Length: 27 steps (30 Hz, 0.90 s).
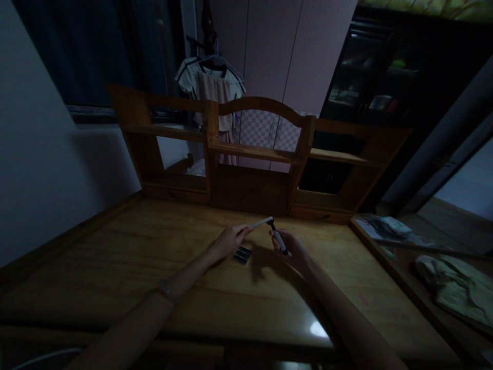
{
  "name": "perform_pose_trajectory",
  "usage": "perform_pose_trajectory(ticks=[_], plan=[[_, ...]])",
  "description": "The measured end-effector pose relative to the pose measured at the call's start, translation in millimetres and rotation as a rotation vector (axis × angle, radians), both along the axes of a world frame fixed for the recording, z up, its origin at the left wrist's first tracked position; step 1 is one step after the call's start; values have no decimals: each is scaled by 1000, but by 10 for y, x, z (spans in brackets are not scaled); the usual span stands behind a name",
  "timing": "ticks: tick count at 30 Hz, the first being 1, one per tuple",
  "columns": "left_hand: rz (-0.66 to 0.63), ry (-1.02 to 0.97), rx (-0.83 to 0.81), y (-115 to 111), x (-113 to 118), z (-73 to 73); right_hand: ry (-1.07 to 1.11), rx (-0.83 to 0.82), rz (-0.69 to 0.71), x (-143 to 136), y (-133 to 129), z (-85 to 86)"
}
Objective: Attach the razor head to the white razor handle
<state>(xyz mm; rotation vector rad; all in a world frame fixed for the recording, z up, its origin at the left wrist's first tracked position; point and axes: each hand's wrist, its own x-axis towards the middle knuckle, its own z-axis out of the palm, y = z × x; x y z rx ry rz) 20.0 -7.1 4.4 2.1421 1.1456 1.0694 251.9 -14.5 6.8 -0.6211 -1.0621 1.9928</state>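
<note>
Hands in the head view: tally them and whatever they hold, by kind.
Hands: 2 (left hand, right hand)
Pale stick, in the left: 1
Grey-and-black handle, in the right: 1
Total: 4

Left hand [230, 241] pinches a pale stick [259, 223], its right end at the dark head of a grey tool [281, 242]. Right hand [296, 251] grips the tool. Black pieces [242, 255] lie on the desk [173, 252], between the forearms. Shelf [254, 150] along far edge; clothes [211, 85] hang beyond, left.
</note>
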Motion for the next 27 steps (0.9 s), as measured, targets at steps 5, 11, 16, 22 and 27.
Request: perform_pose_trajectory(ticks=[5, 11, 16, 22, 27], plan=[[139, 69, 20, 135, -72, -114, -51, 39, -26, -16, -29, 10], [206, 25, 42, 208, -127, -136, -44, 65, -27, -32, -36, 2], [81, -40, 79, 101, -55, -20, -84, 39, -57, -31, -22, -10], [31, -38, 65, 96, -57, -29, -97, 39, -70, -45, -33, 19], [123, -11, 58, 211, -104, -151, -121, 59, -81, -42, -41, 28]])
